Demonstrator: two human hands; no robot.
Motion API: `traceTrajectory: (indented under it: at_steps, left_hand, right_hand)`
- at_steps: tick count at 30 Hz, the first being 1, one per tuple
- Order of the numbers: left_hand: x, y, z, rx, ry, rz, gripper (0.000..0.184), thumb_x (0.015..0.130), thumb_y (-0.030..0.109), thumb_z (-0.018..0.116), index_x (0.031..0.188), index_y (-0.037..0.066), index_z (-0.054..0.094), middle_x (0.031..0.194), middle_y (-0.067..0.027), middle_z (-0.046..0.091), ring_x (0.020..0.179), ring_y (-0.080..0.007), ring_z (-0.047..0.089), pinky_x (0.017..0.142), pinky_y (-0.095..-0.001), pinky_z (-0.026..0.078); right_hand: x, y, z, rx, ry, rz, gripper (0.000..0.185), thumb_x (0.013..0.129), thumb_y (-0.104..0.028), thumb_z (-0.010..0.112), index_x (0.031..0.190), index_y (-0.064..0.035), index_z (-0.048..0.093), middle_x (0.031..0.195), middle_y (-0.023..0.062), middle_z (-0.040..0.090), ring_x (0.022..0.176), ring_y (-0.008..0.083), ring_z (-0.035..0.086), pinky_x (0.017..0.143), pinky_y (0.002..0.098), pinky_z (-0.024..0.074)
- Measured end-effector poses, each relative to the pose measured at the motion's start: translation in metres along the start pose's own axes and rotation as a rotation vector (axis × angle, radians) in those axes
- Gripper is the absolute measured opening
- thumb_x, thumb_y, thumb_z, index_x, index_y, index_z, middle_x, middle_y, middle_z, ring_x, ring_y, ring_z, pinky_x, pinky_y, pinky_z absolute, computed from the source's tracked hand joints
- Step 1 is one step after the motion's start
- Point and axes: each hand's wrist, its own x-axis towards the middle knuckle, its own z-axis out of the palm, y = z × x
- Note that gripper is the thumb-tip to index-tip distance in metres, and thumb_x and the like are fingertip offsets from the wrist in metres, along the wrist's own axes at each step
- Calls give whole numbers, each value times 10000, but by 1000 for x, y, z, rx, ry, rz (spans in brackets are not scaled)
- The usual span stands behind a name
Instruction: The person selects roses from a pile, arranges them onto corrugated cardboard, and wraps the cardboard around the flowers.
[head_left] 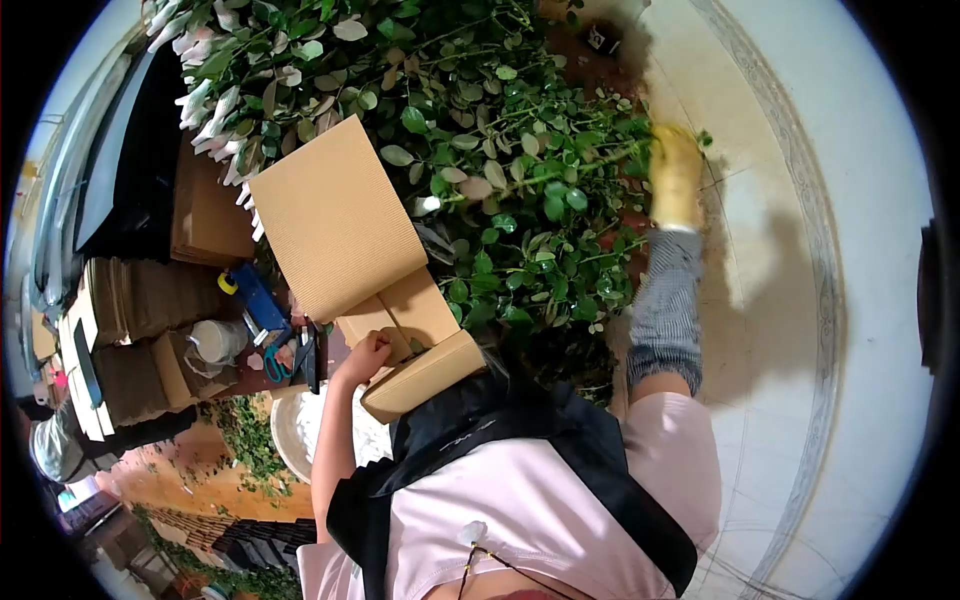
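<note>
My right hand (677, 170), in a yellow glove and blurred by motion, is closed round the end of a leafy green stem (600, 158). This stem reaches left across the foliage to a small whitish tip (428, 205), probably a flower head. My bare left hand (365, 357) has its fingers curled against the folded corrugated cardboard (425, 375) in front of my body; what lies inside the fingers is hidden. A large corrugated flap (338, 215) stands up beyond that hand. Behind it lies a thick heap of leafy stems (480, 90), with white-sleeved heads (215, 115) along its left side.
On the left are stacked cardboard (150, 300), a blue tape dispenser (258, 300), scissors (278, 362) and a white roll (217, 340). A white round tub (298, 432) stands beside my left forearm. Cut leaves (250, 435) litter the floor. A pale tiled floor (750, 330) runs along the right.
</note>
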Motion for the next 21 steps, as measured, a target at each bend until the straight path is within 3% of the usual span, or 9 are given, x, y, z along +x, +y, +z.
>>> traceTrajectory:
  at_steps: [4,6,9,10,13,18,21]
  left_hand:
    - [-8,5,-7,-51,-37,-40,381,958,289,583,1198,-5,559,957,-135,673,859,-199,673,635,-334,557]
    - [-14,21,-10,-257,-77,-73,344,1008,268,566,1147,-46,553,941,-124,662,896,-186,679,793,-320,556]
    - [-11,16,-15,-245,-127,-58,356,1029,290,547,1157,-42,545,968,-126,669,880,-195,676,821,-319,549]
    - [-10,16,-15,-218,-136,-72,361,1034,300,537,1162,-38,540,984,-128,674,867,-200,674,827,-325,549]
    - [-8,16,-18,-227,-160,-128,595,1021,509,474,1226,-46,542,965,-164,700,863,-225,687,835,-336,550]
    - [2,14,-37,-444,-266,-276,880,963,740,306,1338,-13,561,1076,-193,713,999,-266,695,907,-355,538]
    - [-13,43,-37,-99,-319,-152,593,931,506,578,1299,43,627,1184,-124,680,1048,-224,654,893,-349,521]
  right_hand:
    - [-51,15,-51,167,-122,91,298,818,25,600,1093,-47,689,1103,159,677,1064,343,623,969,422,477]
    - [-82,22,-69,189,-150,144,331,825,51,589,1134,-31,676,1163,169,662,1107,342,608,1003,415,459]
    - [-138,77,-63,247,-105,418,380,832,87,583,1194,-7,651,1250,187,634,1187,328,584,1066,392,423]
    - [-157,83,-57,298,51,375,316,858,85,570,1150,11,665,1147,151,668,1089,272,620,959,340,487]
    - [-179,76,-56,318,-278,295,370,855,103,585,1162,-81,677,1248,146,646,1220,260,583,1018,345,477]
    - [-261,-16,36,114,-576,61,224,837,-29,624,1043,-82,691,1087,127,681,1083,287,624,961,389,494]
    - [-298,-47,68,82,-673,-38,158,826,-108,647,972,-83,700,991,115,702,1000,304,649,927,416,505]
